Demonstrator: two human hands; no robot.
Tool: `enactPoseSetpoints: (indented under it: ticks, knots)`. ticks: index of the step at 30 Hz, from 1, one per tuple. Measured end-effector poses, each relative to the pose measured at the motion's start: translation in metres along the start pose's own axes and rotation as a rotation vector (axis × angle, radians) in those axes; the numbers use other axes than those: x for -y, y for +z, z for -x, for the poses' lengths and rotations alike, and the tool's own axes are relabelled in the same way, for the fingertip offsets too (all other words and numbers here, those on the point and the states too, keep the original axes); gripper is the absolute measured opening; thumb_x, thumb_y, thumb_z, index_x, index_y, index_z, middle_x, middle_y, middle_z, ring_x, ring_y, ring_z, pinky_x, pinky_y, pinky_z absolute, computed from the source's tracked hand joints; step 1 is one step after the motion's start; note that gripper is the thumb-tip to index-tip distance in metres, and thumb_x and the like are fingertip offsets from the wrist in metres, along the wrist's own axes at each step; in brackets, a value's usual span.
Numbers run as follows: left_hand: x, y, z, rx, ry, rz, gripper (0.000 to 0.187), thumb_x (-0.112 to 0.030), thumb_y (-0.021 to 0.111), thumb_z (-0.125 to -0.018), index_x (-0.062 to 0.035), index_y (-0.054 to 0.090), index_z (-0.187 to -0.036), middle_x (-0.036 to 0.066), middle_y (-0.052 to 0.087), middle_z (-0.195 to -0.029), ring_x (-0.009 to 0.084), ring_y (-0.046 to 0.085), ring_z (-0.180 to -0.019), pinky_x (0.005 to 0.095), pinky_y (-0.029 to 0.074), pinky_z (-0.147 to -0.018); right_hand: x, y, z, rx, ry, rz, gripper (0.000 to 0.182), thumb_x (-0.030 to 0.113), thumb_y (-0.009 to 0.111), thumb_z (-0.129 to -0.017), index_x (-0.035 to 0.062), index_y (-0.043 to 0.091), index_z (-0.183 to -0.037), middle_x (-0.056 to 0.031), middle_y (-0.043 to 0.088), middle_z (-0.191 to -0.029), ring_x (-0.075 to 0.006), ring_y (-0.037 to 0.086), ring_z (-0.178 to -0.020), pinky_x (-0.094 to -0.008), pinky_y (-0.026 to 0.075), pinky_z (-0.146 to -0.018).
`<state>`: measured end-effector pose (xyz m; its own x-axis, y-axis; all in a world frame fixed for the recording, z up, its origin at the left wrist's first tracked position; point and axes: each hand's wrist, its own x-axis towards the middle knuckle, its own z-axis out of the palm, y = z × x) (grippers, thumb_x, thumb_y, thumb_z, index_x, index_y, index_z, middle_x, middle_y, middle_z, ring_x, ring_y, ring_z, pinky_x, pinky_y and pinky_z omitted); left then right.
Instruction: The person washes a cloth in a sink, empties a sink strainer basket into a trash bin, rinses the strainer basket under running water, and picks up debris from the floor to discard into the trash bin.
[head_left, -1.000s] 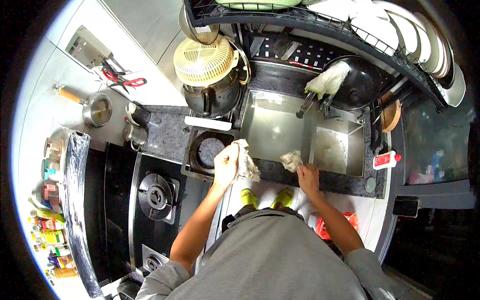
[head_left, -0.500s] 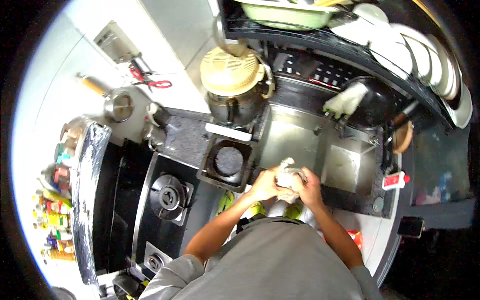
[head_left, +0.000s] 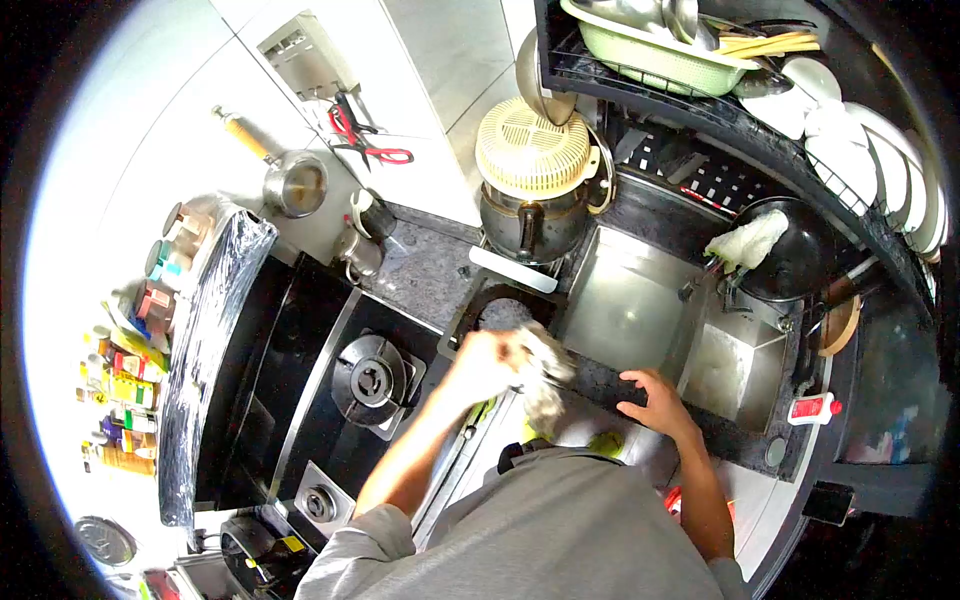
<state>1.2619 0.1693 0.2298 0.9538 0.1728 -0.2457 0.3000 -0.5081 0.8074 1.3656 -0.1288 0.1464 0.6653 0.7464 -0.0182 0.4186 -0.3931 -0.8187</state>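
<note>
A pale, crumpled cloth (head_left: 540, 372) is gripped in the left hand (head_left: 487, 362), blurred, and is held just above the front edge of the dark stone surface (head_left: 640, 392), where its loose end hangs down over the edge towards the floor. Just behind the cloth a square black-rimmed opening (head_left: 497, 312) is set into the surface. The right hand (head_left: 657, 401) is laid flat and empty, fingers spread, on the front strip of the surface, just before the steel sink (head_left: 625, 300) and its smaller second basin (head_left: 732, 367). To the left of the hands a black gas hob (head_left: 368, 379) with its round burner is seen. Behind the opening a dark pot (head_left: 525, 225) stands with a cream colander (head_left: 532, 154) upturned on it. A red-and-white bottle (head_left: 811, 409) lies at the right end of the surface, well apart from the hands.
</note>
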Motion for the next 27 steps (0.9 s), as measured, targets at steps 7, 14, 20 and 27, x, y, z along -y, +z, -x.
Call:
enactPoseSetpoints:
  ticks: [7, 14, 20, 27]
  knots:
    - [-0.022, -0.125, -0.016, -0.49, -0.117, -0.378, 0.025, -0.019, 0.051, -0.081, 0.0039, 0.062, -0.081, 0.018, 0.062, -0.066, 0.0196, 0.057, -0.057, 0.0367, 0.046, -0.058, -0.021, 0.003, 0.024, 0.092, 0.142, -0.091, 0.041, 0.022, 0.067, -0.074, 0.0038, 0.055, -0.109, -0.013, 0.06, -0.102, -0.024, 0.06, -0.085, -0.0345, 0.048, -0.077]
    - [0.112, -0.195, -0.08, -0.713, 0.03, 0.306, 0.034, -0.027, 0.055, -0.086, 0.0028, 0.059, -0.103, 0.005, 0.062, -0.089, 0.0115, 0.054, -0.075, 0.0258, 0.042, -0.066, -0.031, 0.0, 0.056, -0.008, 0.339, -0.037, 0.04, 0.023, 0.065, -0.076, 0.004, 0.055, -0.109, -0.0142, 0.061, -0.099, -0.0237, 0.06, -0.089, -0.0341, 0.048, -0.077]
    - [0.277, -0.166, -0.088, -0.639, -0.363, 0.146, 0.044, -0.034, 0.062, -0.076, 0.0022, 0.05, -0.098, 0.006, 0.052, -0.078, 0.0144, 0.043, -0.063, 0.029, 0.035, -0.056, -0.041, 0.014, 0.079, -0.026, 0.41, -0.07, 0.035, 0.021, 0.063, -0.079, 0.0046, 0.055, -0.108, -0.0125, 0.061, -0.097, -0.0218, 0.06, -0.085, -0.0327, 0.049, -0.074]
    - [0.174, 0.003, -0.096, -0.383, 0.201, 0.391, 0.009, -0.011, 0.058, -0.085, -0.0043, 0.061, -0.089, 0.003, 0.06, -0.089, 0.0088, 0.054, -0.075, 0.0234, 0.045, -0.066, -0.079, -0.005, 0.115, -0.057, 0.546, -0.019, 0.035, 0.02, 0.064, -0.078, 0.0041, 0.055, -0.108, -0.0136, 0.062, -0.093, -0.0197, 0.06, -0.08, -0.0316, 0.049, -0.072]
